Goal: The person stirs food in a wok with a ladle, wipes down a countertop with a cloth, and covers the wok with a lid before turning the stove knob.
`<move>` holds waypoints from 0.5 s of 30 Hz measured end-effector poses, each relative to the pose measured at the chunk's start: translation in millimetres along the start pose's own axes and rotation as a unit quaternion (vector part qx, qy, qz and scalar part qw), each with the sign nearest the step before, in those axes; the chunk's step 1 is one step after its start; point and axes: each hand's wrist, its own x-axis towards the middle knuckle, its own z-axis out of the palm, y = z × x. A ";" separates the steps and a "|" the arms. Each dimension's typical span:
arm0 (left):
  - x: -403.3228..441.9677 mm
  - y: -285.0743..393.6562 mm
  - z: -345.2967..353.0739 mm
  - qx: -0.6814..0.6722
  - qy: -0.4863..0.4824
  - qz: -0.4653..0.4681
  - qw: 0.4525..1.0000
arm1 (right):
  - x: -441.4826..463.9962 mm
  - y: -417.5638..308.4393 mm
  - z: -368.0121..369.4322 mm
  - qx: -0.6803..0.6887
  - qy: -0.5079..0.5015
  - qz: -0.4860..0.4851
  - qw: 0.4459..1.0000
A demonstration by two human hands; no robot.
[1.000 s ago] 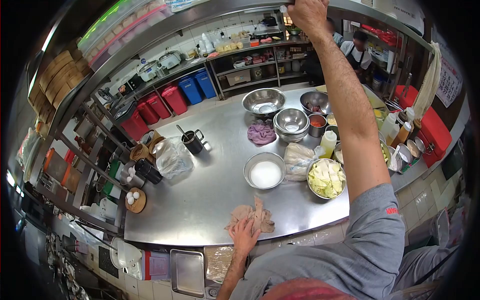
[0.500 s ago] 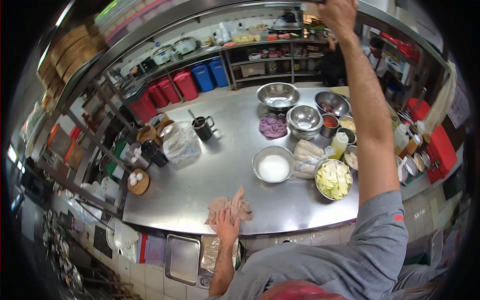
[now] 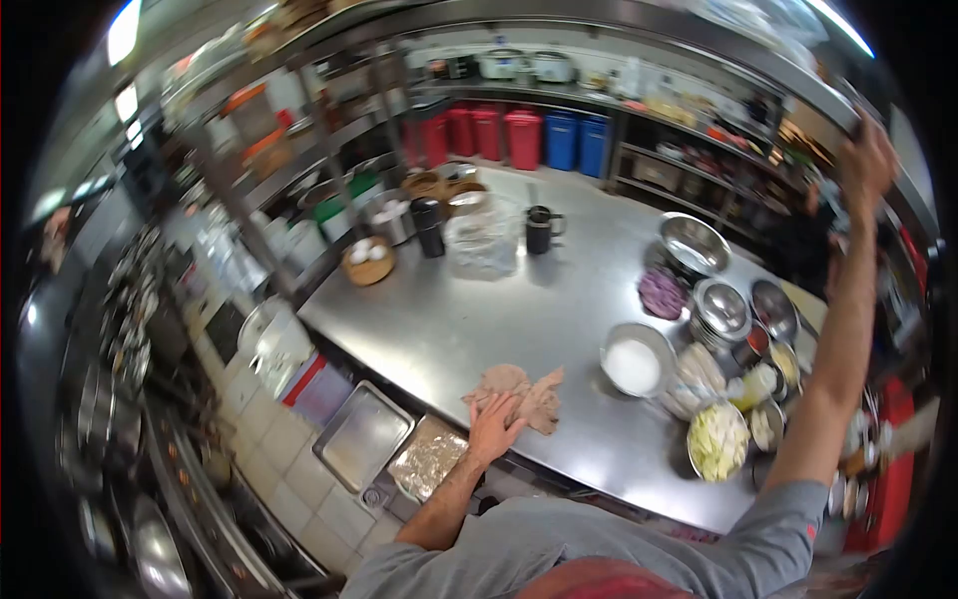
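Observation:
My left hand (image 3: 491,427) lies flat with its fingers stretched over a crumpled tan cloth (image 3: 539,399) near the front edge of the steel table (image 3: 429,309). High on the right, my right hand (image 3: 870,165) is raised with its fingers curled at the edge of the overhead shelf (image 3: 798,82); motion blurs them somewhat. Right of the cloth stands a metal bowl of white contents (image 3: 633,366). Near it are a plastic bag (image 3: 692,379) and a bowl of chopped cabbage (image 3: 718,442).
Metal bowls (image 3: 696,245) and a purple cloth (image 3: 662,294) sit at the table's right. A dark mug (image 3: 540,232), plastic bag (image 3: 481,240) and eggs on a wooden board (image 3: 368,262) stand toward the back left. Below the front edge is a metal tray (image 3: 364,436).
The view has turned left, so the table and its contents appear farther right and tilted. My left hand stays on the cloth; my right hand remains raised at the shelf.

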 end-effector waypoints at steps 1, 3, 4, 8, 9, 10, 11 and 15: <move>-1.5 -3.5 -3.6 -0.055 -0.011 -0.006 0.998 | 1.7 2.9 1.3 0.020 0.011 -0.006 1.000; -8.5 -17.7 -12.7 -0.060 0.053 -0.045 0.996 | 1.6 24.1 31.1 0.095 0.004 -0.026 0.995; -15.0 -27.9 -17.5 -0.064 0.118 -0.052 0.990 | 2.3 34.0 46.0 0.140 -0.003 -0.051 0.989; -44.0 -79.4 -41.8 -0.034 0.314 -0.119 0.941 | 9.4 -30.7 -33.8 -0.032 0.023 -0.054 0.998; -56.9 -95.1 -48.6 -0.033 0.335 -0.153 0.929 | 7.5 -38.0 -35.4 -0.031 0.044 -0.044 0.998; -73.0 -117.9 -48.6 -0.038 0.345 -0.190 0.918 | 2.9 -48.9 -40.7 -0.004 0.066 -0.034 0.997; -91.9 -146.8 -41.1 -0.044 0.355 -0.224 0.907 | -8.8 -66.0 -47.6 0.077 0.086 -0.012 0.993; -213.3 -256.4 6.1 -0.066 0.021 -0.502 0.862 | -124.6 -181.6 -101.5 0.518 -0.051 0.046 0.853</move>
